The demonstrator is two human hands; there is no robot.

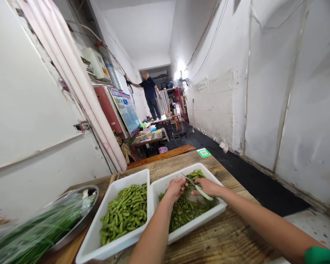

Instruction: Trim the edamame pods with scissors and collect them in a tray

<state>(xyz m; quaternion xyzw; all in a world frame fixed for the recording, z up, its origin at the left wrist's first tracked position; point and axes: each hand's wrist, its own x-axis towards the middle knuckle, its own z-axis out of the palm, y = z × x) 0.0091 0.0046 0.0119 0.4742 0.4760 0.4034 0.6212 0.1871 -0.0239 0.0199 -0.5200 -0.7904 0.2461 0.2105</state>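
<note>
My right hand (206, 187) is closed on a pair of scissors (200, 190) with pale green handles, over the right white tray (156, 200). The blades point left, toward the fingertips of my left hand (176, 189). Those fingers are pinched together just beside the blades; whatever they hold is too small to make out. Green edamame pods (181, 211) lie in the right tray under both hands, partly hidden by them. A second white tray (113, 190) stands to the left, with a heap of edamame pods (126, 212) in it.
Left of the trays, a metal basin (94, 198) holds long green stalks (40, 227) in clear plastic. A green-and-white QR card (203, 152) lies on the wooden table (222, 234). Beyond are a bench (165, 154), a cluttered table (149, 137) and a standing person (149, 90).
</note>
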